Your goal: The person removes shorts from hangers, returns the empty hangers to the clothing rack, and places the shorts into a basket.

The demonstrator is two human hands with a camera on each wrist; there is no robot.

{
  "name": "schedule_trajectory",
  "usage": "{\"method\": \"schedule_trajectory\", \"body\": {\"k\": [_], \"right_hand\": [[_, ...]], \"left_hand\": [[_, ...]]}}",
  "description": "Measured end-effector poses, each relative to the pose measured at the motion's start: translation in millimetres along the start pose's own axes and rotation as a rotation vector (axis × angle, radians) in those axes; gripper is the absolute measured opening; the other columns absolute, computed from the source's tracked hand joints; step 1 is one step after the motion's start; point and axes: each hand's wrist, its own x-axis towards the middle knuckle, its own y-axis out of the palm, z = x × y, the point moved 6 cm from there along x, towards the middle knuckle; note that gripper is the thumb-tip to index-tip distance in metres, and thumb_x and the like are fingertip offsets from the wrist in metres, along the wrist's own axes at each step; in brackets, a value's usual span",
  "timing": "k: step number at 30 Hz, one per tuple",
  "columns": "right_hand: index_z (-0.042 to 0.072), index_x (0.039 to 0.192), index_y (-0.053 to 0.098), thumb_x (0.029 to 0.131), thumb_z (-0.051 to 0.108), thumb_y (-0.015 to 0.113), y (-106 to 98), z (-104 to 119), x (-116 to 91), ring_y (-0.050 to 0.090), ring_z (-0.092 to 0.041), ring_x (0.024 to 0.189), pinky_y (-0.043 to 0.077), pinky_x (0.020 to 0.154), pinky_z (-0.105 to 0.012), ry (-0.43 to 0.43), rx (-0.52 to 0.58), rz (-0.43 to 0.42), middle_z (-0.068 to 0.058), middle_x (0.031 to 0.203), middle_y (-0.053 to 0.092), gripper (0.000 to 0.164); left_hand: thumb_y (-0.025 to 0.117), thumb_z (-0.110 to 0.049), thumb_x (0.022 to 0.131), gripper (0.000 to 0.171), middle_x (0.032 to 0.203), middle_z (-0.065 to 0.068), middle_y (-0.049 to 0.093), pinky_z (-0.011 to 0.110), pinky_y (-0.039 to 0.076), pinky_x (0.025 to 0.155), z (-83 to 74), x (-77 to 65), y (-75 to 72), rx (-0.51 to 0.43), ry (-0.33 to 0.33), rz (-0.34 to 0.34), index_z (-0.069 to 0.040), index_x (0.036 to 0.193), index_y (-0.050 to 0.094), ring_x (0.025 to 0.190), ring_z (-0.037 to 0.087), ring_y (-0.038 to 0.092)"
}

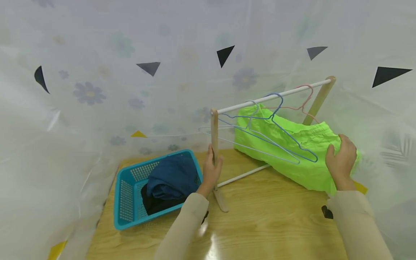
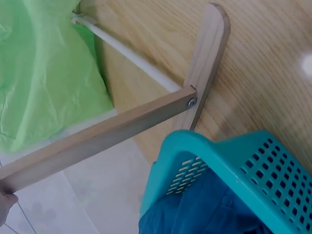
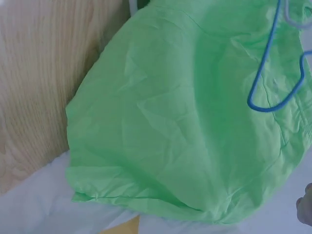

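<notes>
My left hand (image 1: 211,169) grips the wooden post (image 1: 214,130) at the near end of a small clothes rack, and its fingertip (image 2: 6,204) shows against the post in the left wrist view. A bright green garment (image 1: 276,144) with a gathered waistband hangs on the rack, behind the blue hanger (image 3: 266,108) and a pale lavender hanger (image 1: 249,126). The lower part of a pink hanger (image 1: 311,94) is hidden by it. My right hand (image 1: 342,160) is at the garment's right end, thumb and fingers apart, overlapping the cloth in the head view.
Left of the rack stands a turquoise basket (image 1: 118,200) with a dark blue garment (image 1: 175,173) and a black cloth (image 1: 152,206) in it. The rack's foot (image 1: 221,202) stands on the wooden table (image 1: 260,227). A patterned sheet (image 1: 182,29) encloses the table.
</notes>
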Motion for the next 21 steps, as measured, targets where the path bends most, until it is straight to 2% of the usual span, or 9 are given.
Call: {"method": "schedule_trajectory", "body": {"k": [4, 6, 8, 11, 15, 19, 21], "right_hand": [[-0.006, 0.139, 0.023, 0.094, 0.017, 0.035, 4.2, -15.3, 16.0, 0.030, -0.054, 0.120, 0.022, 0.100, -0.061, 0.172, -0.141, 0.262, -0.036, 0.133, 0.034, 0.052], [-0.005, 0.141, 0.017, 0.096, 0.024, 0.031, 6.1, -21.8, 18.0, 0.027, -0.057, 0.117, 0.022, 0.095, -0.063, 0.219, -0.218, 0.374, -0.038, 0.131, 0.032, 0.055], [-0.006, 0.140, 0.017, 0.096, 0.030, 0.029, 7.5, -26.7, 17.0, 0.026, -0.059, 0.113, 0.022, 0.089, -0.066, 0.237, -0.272, 0.439, -0.041, 0.128, 0.030, 0.058], [-0.006, 0.140, 0.020, 0.096, 0.034, 0.029, 9.5, -31.7, 12.7, 0.021, -0.059, 0.114, 0.021, 0.086, -0.065, 0.253, -0.309, 0.468, -0.044, 0.126, 0.025, 0.060], [-0.007, 0.137, 0.026, 0.095, 0.031, 0.033, 9.8, -35.3, 11.0, 0.016, -0.055, 0.120, 0.019, 0.089, -0.066, 0.245, -0.292, 0.430, -0.042, 0.131, 0.019, 0.057], [-0.009, 0.137, 0.023, 0.094, 0.031, 0.035, 7.7, -39.4, 16.8, 0.022, -0.056, 0.121, 0.020, 0.091, -0.067, 0.192, -0.282, 0.430, -0.038, 0.137, 0.022, 0.059], [-0.009, 0.138, 0.020, 0.094, 0.031, 0.035, 6.5, -41.1, 19.7, 0.026, -0.058, 0.117, 0.022, 0.090, -0.067, 0.172, -0.275, 0.444, -0.038, 0.133, 0.027, 0.061]], "left_hand": [[0.045, -0.017, 0.095, 0.057, 0.141, 0.026, 0.031, 0.044, 0.040, 0.098, -0.3, 0.1, -1.0, 0.008, 0.015, -0.031, 0.004, 0.141, 0.018, 0.126, 0.036, 0.038], [0.045, -0.016, 0.095, 0.057, 0.139, 0.026, 0.034, 0.043, 0.043, 0.095, -0.2, -0.4, -1.6, 0.016, 0.015, -0.036, 0.005, 0.141, 0.019, 0.124, 0.036, 0.040], [0.046, -0.016, 0.095, 0.056, 0.137, 0.026, 0.037, 0.042, 0.046, 0.091, -0.4, -0.2, -1.7, 0.026, 0.010, -0.041, 0.005, 0.140, 0.021, 0.121, 0.036, 0.044], [0.046, -0.017, 0.095, 0.055, 0.135, 0.025, 0.040, 0.039, 0.048, 0.090, 0.2, -0.1, -2.2, 0.035, -0.008, -0.051, 0.004, 0.140, 0.023, 0.119, 0.035, 0.047], [0.047, -0.015, 0.094, 0.053, 0.132, 0.026, 0.043, 0.038, 0.047, 0.090, -0.2, -0.3, -3.1, 0.046, -0.009, -0.065, 0.006, 0.138, 0.026, 0.117, 0.035, 0.048], [0.048, -0.012, 0.093, 0.052, 0.128, 0.029, 0.045, 0.039, 0.045, 0.093, -2.2, 0.5, -3.8, 0.066, 0.029, -0.076, 0.011, 0.135, 0.029, 0.118, 0.036, 0.047], [0.049, -0.012, 0.092, 0.052, 0.125, 0.029, 0.047, 0.040, 0.044, 0.093, -3.0, 1.0, -4.0, 0.081, 0.045, -0.080, 0.013, 0.134, 0.030, 0.117, 0.037, 0.047]]}}
